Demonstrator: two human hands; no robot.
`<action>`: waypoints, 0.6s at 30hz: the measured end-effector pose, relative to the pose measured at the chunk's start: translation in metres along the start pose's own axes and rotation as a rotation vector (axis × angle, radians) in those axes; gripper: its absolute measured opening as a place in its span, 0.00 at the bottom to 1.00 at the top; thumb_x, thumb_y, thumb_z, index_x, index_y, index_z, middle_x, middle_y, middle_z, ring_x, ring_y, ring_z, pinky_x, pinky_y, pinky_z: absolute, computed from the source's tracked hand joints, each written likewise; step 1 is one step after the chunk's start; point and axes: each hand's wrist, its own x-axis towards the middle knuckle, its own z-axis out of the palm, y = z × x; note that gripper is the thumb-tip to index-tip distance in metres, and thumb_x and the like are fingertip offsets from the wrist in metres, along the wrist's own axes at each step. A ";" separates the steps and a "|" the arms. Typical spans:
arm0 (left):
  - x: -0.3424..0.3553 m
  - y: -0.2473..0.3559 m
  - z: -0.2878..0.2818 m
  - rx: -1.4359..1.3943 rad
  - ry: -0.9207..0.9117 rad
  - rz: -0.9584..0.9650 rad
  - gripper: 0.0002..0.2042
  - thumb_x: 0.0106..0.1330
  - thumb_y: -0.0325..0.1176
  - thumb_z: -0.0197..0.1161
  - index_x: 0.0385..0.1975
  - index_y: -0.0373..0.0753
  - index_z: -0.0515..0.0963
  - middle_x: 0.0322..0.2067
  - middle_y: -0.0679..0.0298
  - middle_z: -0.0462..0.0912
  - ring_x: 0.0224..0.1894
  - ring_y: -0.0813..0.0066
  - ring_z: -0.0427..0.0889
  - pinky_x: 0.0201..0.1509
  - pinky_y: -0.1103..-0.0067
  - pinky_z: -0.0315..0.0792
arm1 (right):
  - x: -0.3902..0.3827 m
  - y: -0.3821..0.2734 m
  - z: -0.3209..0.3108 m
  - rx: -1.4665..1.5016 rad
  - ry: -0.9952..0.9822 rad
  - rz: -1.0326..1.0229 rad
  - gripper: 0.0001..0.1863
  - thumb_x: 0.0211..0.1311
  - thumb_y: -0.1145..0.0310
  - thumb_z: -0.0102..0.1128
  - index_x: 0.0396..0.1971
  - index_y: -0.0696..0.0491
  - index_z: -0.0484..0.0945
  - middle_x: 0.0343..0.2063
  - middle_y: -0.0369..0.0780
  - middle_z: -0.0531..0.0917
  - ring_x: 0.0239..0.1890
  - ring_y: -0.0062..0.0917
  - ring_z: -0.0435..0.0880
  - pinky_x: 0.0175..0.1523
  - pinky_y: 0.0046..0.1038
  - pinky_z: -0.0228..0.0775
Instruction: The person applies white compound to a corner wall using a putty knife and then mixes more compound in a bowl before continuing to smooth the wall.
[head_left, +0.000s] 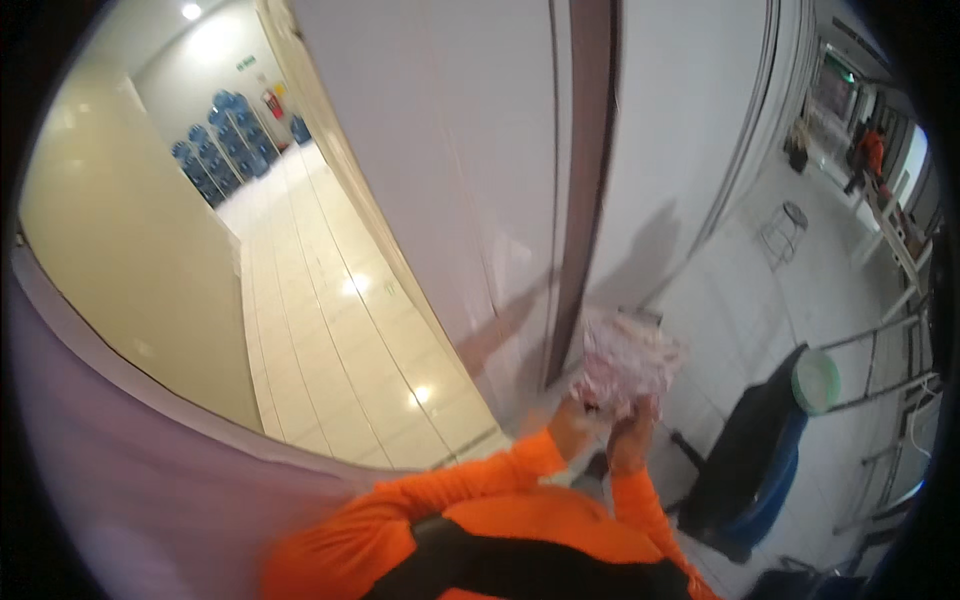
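Between my two hands is a crumpled, shiny pinkish-white sheet (632,350), perhaps plastic or cloth; the blur hides which. My left hand (571,428) grips its near left corner. At the near right edge, my right hand (631,441) has its fingers closed on the same sheet. Both forearms wear bright orange sleeves. The sheet is held out in front of me, close to a brown vertical door frame strip (580,200) and pale wall panels.
A black and blue chair (750,460) stands at right, with a light green basket (817,382) beside it. Farther off are a round stool (795,214) and a person in orange (872,152). Through the left doorway, blue water jugs (235,135) stand racked near a red fire extinguisher (272,103).
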 end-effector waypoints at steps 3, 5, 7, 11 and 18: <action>-0.017 -0.006 -0.015 0.399 0.057 0.291 0.17 0.61 0.34 0.67 0.46 0.35 0.74 0.33 0.66 0.79 0.32 0.77 0.75 0.38 0.81 0.70 | 0.000 -0.013 0.017 0.389 -0.069 0.068 0.22 0.74 0.60 0.37 0.57 0.61 0.65 0.50 0.44 0.75 0.50 0.31 0.75 0.53 0.30 0.68; -0.023 0.005 -0.011 0.333 0.070 0.283 0.18 0.58 0.32 0.69 0.47 0.37 0.74 0.36 0.64 0.80 0.35 0.78 0.75 0.39 0.81 0.70 | -0.005 -0.017 0.008 0.432 -0.141 0.081 0.21 0.75 0.60 0.36 0.54 0.61 0.68 0.46 0.43 0.76 0.46 0.28 0.75 0.49 0.29 0.69; -0.023 0.008 -0.017 0.288 0.044 0.328 0.18 0.58 0.31 0.68 0.48 0.38 0.75 0.38 0.62 0.80 0.40 0.78 0.76 0.41 0.80 0.72 | -0.016 -0.012 0.004 -0.822 -0.145 -0.452 0.22 0.75 0.60 0.36 0.56 0.61 0.67 0.50 0.43 0.75 0.49 0.30 0.75 0.55 0.31 0.67; -0.007 -0.009 -0.041 0.691 -0.106 0.620 0.16 0.56 0.26 0.68 0.45 0.37 0.76 0.46 0.60 0.79 0.50 0.69 0.77 0.53 0.74 0.72 | -0.010 -0.011 0.016 -0.397 -0.211 -0.222 0.20 0.72 0.64 0.40 0.54 0.63 0.68 0.50 0.47 0.75 0.50 0.31 0.76 0.56 0.32 0.67; -0.071 -0.014 -0.083 0.131 0.177 0.032 0.16 0.65 0.27 0.59 0.45 0.35 0.60 0.35 0.60 0.74 0.36 0.76 0.77 0.36 0.78 0.75 | -0.012 -0.056 0.017 -0.945 -0.139 -0.547 0.23 0.58 0.78 0.60 0.54 0.63 0.69 0.45 0.50 0.80 0.44 0.44 0.80 0.48 0.34 0.73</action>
